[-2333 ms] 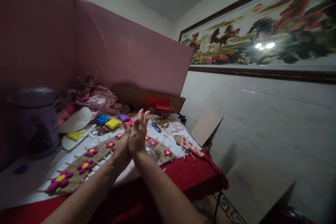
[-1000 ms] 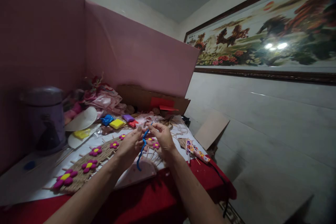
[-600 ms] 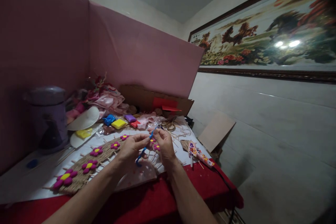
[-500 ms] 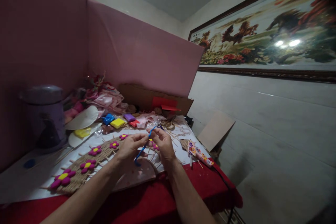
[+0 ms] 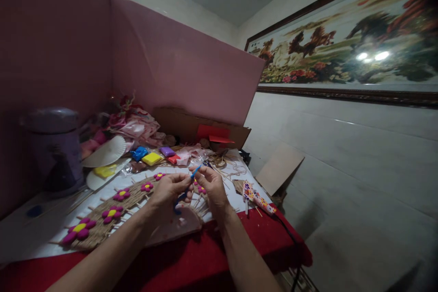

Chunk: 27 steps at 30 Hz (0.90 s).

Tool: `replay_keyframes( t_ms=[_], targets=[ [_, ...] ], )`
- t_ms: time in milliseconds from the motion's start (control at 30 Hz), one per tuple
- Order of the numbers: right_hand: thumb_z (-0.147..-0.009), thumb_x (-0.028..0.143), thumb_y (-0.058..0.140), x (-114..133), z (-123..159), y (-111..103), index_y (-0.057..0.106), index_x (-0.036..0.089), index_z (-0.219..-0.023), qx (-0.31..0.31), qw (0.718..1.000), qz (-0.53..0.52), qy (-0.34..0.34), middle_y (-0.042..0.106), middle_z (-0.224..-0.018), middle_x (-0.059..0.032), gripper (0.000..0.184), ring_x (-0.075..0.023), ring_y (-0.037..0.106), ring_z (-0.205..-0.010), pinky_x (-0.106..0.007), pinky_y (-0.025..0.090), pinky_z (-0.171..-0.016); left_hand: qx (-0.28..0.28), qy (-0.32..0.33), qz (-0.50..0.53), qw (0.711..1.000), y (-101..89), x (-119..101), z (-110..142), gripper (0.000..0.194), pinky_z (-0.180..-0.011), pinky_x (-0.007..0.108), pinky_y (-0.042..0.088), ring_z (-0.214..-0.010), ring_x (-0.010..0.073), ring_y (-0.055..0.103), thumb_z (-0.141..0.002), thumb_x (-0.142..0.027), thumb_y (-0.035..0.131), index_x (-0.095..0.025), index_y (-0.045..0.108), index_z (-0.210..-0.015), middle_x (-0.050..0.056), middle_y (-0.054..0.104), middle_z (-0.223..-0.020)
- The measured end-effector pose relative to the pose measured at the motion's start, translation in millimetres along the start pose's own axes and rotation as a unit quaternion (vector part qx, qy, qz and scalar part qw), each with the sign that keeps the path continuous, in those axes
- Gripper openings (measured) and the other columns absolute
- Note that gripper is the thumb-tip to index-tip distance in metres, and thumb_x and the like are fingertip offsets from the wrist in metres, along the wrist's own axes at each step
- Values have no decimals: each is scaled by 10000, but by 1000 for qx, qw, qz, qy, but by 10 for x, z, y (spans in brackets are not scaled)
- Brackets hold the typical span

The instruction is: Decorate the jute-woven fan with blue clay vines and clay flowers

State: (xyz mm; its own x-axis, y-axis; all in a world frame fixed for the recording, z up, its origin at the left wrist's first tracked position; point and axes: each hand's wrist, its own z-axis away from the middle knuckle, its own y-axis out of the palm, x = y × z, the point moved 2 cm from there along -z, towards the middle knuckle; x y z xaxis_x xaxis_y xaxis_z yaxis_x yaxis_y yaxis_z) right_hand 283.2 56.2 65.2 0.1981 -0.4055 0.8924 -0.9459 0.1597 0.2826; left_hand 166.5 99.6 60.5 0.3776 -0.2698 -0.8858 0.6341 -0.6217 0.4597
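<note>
2 hands [image 5: 171,194] [image 5: 212,188], 1 blue strip [image 5: 196,172], at least 7 magenta flowers [image 5: 112,213], 1 glue gun [image 5: 256,198]

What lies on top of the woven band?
Magenta flowers with yellow centres dot the woven band. The left hand and right hand hide part; anything there can't be seen.

Both forearms are bared and extended forward from the lower edge. The left forearm [image 5: 109,248] is slanted inward at a low angle; the right forearm [image 5: 244,251] is held more steeply, leaned to the left. The left hand [image 5: 171,190] is turned thumb side up, its thumb and forefinger pinched—the other fingers curled beneath. The right hand [image 5: 212,188] is likewise pinched at the fingertips. Both sets of fingertips are held close together—contact between them cannot be confirmed.
</note>
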Motion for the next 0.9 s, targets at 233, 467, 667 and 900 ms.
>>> replay_keyframes(
  t_ms=[233, 467, 667, 900],
  targets=[
    [-724, 363, 712, -71, -25, -60, 655, 163, -886, -15, 1000, -26, 7, 554, -595, 28, 264, -54, 461, -445, -150, 333, -382, -21, -6, 31, 999, 106, -83, 60, 197, -525, 226, 502, -562, 147, 647, -679, -193, 733, -85, 668, -831, 97, 700, -704],
    [-685, 435, 720, -32, -13, -73, 674, 153, -880, -39, 999, 9, 7, 606, -653, 7, 347, -58, 449, -456, -171, 334, -396, -10, 16, 26, 999, 44, -42, 19, 210, -583, 223, 507, -600, 157, 665, -558, -92, 793, -76, 687, -739, 83, 705, -659],
    [-683, 434, 716, -39, -25, -92, 669, 156, -834, -51, 998, 38, -7, 647, -729, -16, 320, -94, 517, -547, -172, 342, -408, -32, -17, 41, 998, 44, -44, 45, 248, -538, 239, 520, -661, 182, 679, -653, -93, 726, -108, 664, -892, 110, 717, -792],
    [-698, 396, 715, -20, -15, -75, 649, 172, -803, -72, 997, -6, -6, 621, -687, 13, 256, -77, 489, -489, -177, 336, -408, -23, -10, 58, 998, 153, -99, 72, 285, -728, 243, 509, -754, 180, 684, -534, 52, 717, -91, 686, -778, 73, 714, -739]
  ],
)
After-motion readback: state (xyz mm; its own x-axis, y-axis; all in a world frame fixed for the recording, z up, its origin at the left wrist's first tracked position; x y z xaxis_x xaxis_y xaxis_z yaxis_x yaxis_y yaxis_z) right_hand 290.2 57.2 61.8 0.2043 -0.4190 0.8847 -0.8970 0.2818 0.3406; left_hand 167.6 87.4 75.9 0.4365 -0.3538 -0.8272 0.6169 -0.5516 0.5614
